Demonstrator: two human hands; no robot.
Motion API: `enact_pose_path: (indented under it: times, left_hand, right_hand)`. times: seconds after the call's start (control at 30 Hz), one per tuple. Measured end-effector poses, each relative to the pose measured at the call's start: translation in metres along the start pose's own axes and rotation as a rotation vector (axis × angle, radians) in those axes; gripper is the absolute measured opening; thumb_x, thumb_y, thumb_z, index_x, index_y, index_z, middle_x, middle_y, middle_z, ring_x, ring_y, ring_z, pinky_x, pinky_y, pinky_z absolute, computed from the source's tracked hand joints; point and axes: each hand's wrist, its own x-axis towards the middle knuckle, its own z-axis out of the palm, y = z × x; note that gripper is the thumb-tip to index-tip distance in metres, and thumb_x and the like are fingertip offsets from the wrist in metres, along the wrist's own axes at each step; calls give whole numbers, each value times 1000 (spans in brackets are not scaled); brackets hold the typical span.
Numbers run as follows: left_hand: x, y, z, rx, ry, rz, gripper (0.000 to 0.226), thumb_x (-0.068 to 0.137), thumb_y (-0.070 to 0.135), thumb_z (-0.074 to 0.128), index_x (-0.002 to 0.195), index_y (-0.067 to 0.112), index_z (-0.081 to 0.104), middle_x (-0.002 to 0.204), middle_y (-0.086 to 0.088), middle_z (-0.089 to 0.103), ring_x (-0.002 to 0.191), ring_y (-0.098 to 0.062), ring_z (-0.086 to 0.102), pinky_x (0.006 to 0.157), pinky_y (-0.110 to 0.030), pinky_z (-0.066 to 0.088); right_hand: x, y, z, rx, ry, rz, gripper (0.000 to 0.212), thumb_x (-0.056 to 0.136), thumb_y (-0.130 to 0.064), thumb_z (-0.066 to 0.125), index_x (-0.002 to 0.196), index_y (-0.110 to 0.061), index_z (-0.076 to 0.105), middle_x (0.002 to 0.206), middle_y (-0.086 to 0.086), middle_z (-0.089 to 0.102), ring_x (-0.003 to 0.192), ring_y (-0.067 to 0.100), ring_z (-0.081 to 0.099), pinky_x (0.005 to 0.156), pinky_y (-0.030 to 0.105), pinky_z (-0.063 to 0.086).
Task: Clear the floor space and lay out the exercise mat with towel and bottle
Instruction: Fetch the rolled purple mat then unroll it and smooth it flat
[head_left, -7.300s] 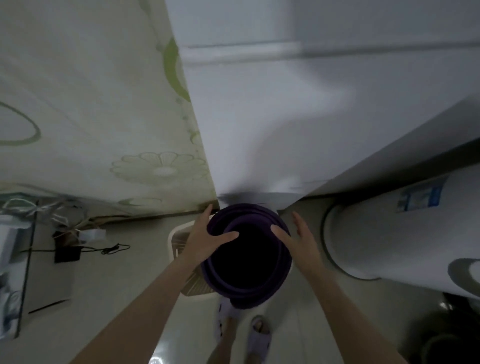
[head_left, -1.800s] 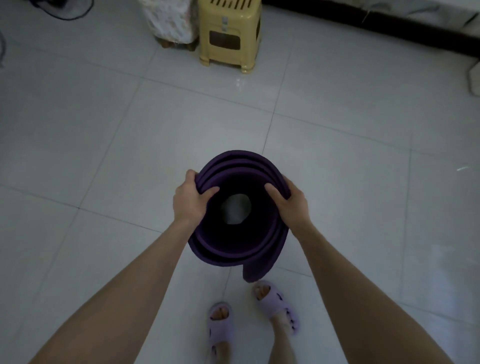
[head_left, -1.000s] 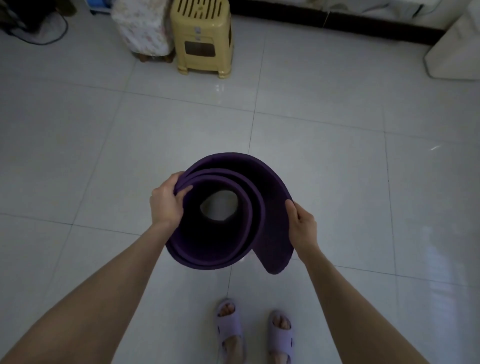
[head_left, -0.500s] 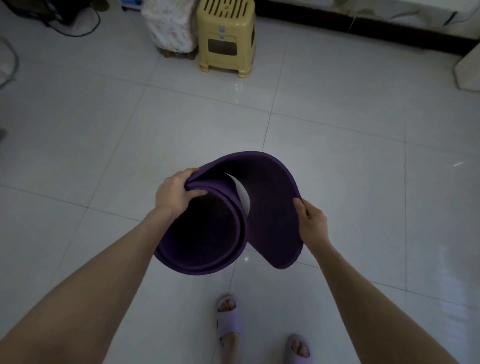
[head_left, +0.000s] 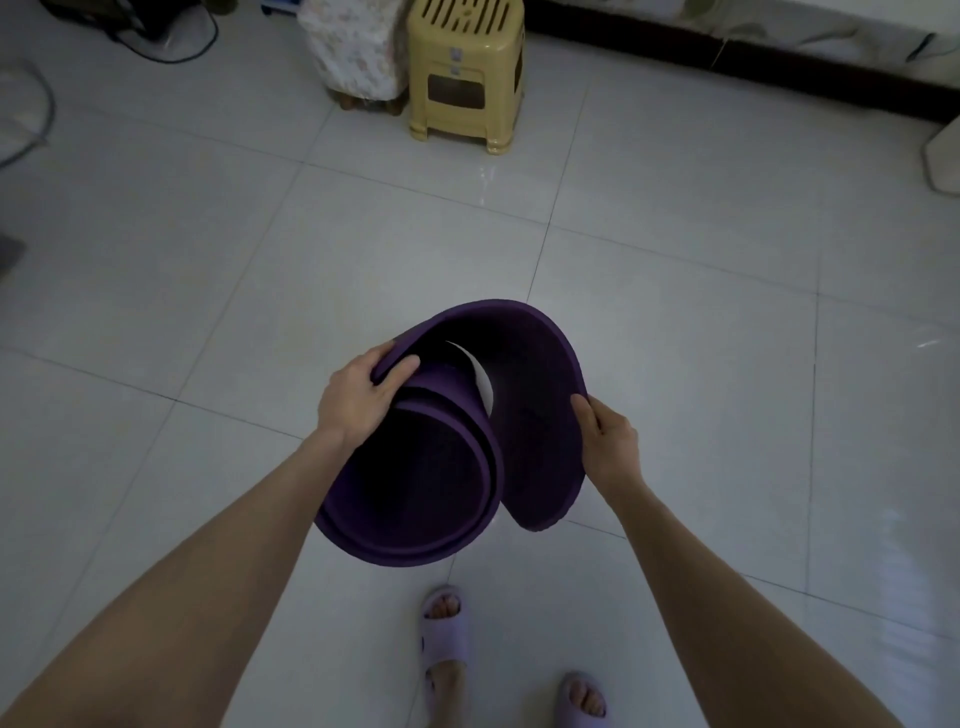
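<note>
1. Purple foam, loosely coiled: the rolled exercise mat (head_left: 415, 467) is held end-on in the air above the pale glossy tiled floor (head_left: 675, 234), in front of the person's waist, its outer layer peeling open to the right in a wide flap while the inner coils stay wound.
2. The left hand (head_left: 358, 397) is closed on the upper left rim, thumb inside the coil and fingers outside.
3. The right hand (head_left: 610, 444) pinches the edge of the loose outer flap.
4. Two feet in lilac slide sandals (head_left: 447, 631) stand on the tiles below the mat.
5. A yellow plastic stool (head_left: 465, 73) and a floral fabric-covered stool (head_left: 358, 47) stand side by side at the far edge of the floor, well apart from the mat.
6. A dark cable (head_left: 171, 47) loops at far left.
</note>
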Motion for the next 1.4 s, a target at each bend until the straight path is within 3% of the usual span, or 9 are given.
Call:
enact_pose_path:
  times: [0.13, 0.23, 0.3, 0.4, 0.57, 0.97, 1.1, 1.23, 1.4]
  left_hand:
    - [5, 0, 8, 4, 15, -7, 50, 93, 50, 46, 132, 22, 56, 132, 0, 60, 124, -20, 52, 105, -29, 37]
    - [1, 0, 14, -20, -5, 36, 47, 96, 45, 44, 136, 21, 52, 135, 0, 57, 126, -20, 50, 107, -30, 36]
    - [-2, -1, 18, -4, -11, 61, 46, 98, 41, 43, 139, 20, 48, 138, -1, 54, 128, -21, 49, 106, -26, 34]
    - [-6, -4, 21, 41, -31, 99, 45, 99, 36, 43, 141, 20, 44, 140, -3, 52, 128, -22, 48, 103, -23, 33]
    - [-14, -9, 18, 90, 12, 154, 41, 100, 31, 38, 137, 17, 49, 125, -10, 64, 111, -30, 60, 93, -30, 42]
    - [-59, 47, 101, 17, -133, 245, 47, 94, 33, 52, 139, 19, 47, 141, -6, 50, 132, -20, 45, 112, -33, 33]
    - [-95, 53, 146, -90, -169, 221, 42, 90, 28, 59, 130, 15, 57, 131, -1, 59, 121, -11, 52, 106, -21, 36]
    - [-125, 51, 181, -158, -199, 169, 26, 94, 25, 55, 109, 9, 69, 104, 6, 68, 87, 9, 59, 79, 1, 37]
    - [-152, 38, 232, -179, -253, 29, 46, 96, 36, 48, 86, -5, 64, 82, -13, 68, 71, -15, 56, 70, -15, 41]
  right_hand:
    - [5, 2, 1, 7, -17, -15, 37, 101, -31, 43, 74, -8, 55, 61, 0, 47, 57, 14, 39, 55, 27, 34]
    - [11, -1, 1, 24, -46, -12, 30, 99, -36, 46, 108, -16, 66, 83, -5, 65, 73, 13, 56, 68, 30, 49]
    - [15, -4, 0, 42, -71, -11, 35, 97, -36, 50, 129, -23, 59, 106, -5, 68, 93, 14, 62, 84, 33, 53]
    - [19, -7, -3, 28, -137, -10, 49, 94, -20, 58, 141, -26, 45, 119, -6, 62, 105, 17, 59, 94, 34, 50]
    - [10, -1, -8, -48, -136, 9, 50, 92, -1, 51, 138, -21, 52, 117, 0, 65, 107, 23, 59, 99, 43, 49]
    - [-15, 51, -77, 31, -59, 41, 22, 94, -14, 57, 114, -13, 68, 87, -2, 67, 81, 20, 62, 70, 30, 50]
    - [-21, 91, -114, 113, -26, 110, 21, 91, -19, 63, 110, -17, 71, 87, -5, 70, 85, 20, 66, 79, 34, 56]
    - [-23, 125, -143, 121, -62, 117, 24, 88, -20, 67, 111, -19, 72, 99, -1, 73, 95, 20, 67, 90, 37, 55]
    - [-29, 161, -172, 106, -85, 141, 30, 84, -21, 72, 114, -21, 71, 109, -1, 71, 92, 10, 64, 87, 25, 51]
